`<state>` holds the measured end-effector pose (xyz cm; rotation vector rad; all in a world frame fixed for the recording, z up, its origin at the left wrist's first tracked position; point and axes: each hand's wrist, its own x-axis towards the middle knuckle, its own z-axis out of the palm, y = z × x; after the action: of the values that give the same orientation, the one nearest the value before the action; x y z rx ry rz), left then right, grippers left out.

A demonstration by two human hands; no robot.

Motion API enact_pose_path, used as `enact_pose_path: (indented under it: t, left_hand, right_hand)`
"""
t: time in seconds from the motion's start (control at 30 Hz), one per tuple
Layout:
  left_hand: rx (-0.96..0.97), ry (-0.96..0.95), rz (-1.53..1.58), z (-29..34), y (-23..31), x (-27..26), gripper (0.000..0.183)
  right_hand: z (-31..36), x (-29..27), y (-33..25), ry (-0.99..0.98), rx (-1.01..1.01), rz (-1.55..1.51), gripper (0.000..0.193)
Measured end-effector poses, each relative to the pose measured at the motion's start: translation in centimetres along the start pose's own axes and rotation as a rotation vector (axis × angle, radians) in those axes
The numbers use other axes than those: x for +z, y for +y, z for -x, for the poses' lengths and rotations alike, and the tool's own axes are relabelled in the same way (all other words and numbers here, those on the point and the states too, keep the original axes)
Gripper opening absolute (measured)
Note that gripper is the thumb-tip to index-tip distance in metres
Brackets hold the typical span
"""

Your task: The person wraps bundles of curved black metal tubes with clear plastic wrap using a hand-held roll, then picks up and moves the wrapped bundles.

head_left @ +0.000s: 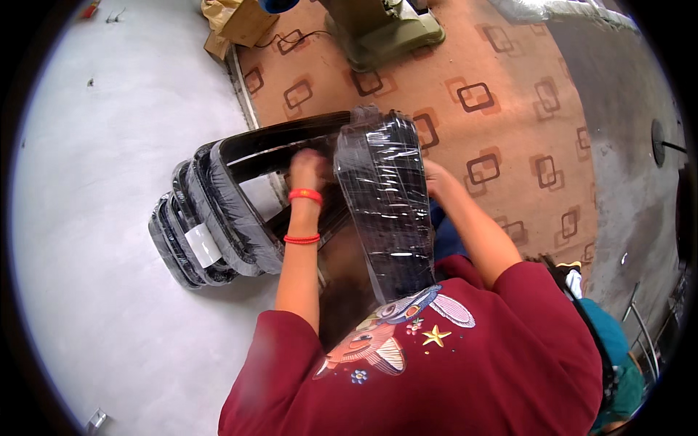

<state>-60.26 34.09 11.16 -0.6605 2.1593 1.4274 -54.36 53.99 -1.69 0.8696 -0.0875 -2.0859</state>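
Observation:
A bundle of black frames (pixel 385 196), wound in shiny clear plastic film, stands in front of my chest. My right hand (pixel 431 178) grips its right side, with the fingertips hidden behind the edge. Left of the bundle, my left hand (pixel 308 168) reaches across the opening of the black frames; it is smeared by motion, so its fingers cannot be made out. More film-wrapped black frames (pixel 225 211) with rounded corners lie stacked to the left, partly behind my left forearm. A white label (pixel 203 245) sticks to one of them.
A pale grey surface (pixel 109 182) spreads along the left. Brown patterned flooring (pixel 509 131) lies beyond and to the right. An olive-green machine base (pixel 385 36) stands at the far side, with a cardboard box (pixel 247 25) left of it. Teal fabric (pixel 607 330) shows at right.

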Motion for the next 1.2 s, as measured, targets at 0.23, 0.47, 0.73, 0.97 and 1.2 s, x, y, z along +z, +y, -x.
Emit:
enact_pose_path:
  t: [0.23, 0.47, 0.73, 0.97, 1.2]
  left_hand:
    - [0.843, -0.528, -0.653, -0.2, 7.8, 5.6, 0.04]
    - [0.794, -0.633, -0.767, -1.1, 7.9, 8.0, 0.045]
    - [0.491, -0.789, -0.489, -2.0, 8.9, 8.1, 0.048]
    - [-0.005, -0.834, -0.29, -5.4, 10.4, 10.0, 0.072]
    - [-0.198, -0.888, 0.474, -7.3, 10.1, 9.8, 0.044]
  right_hand:
    - [8.2, 3.8, -7.9, 0.202, -0.355, 0.446, 0.041]
    - [7.4, 7.7, -14.3, 0.343, -0.241, 0.753, 0.036]
    - [8.4, 11.8, -15.3, 0.387, -0.257, 1.039, 0.033]
    - [5.1, 14.2, -14.0, 0.384, -0.33, 1.462, 0.031]
    - [4.3, 18.4, -11.2, 0.58, -0.456, 1.845, 0.035]
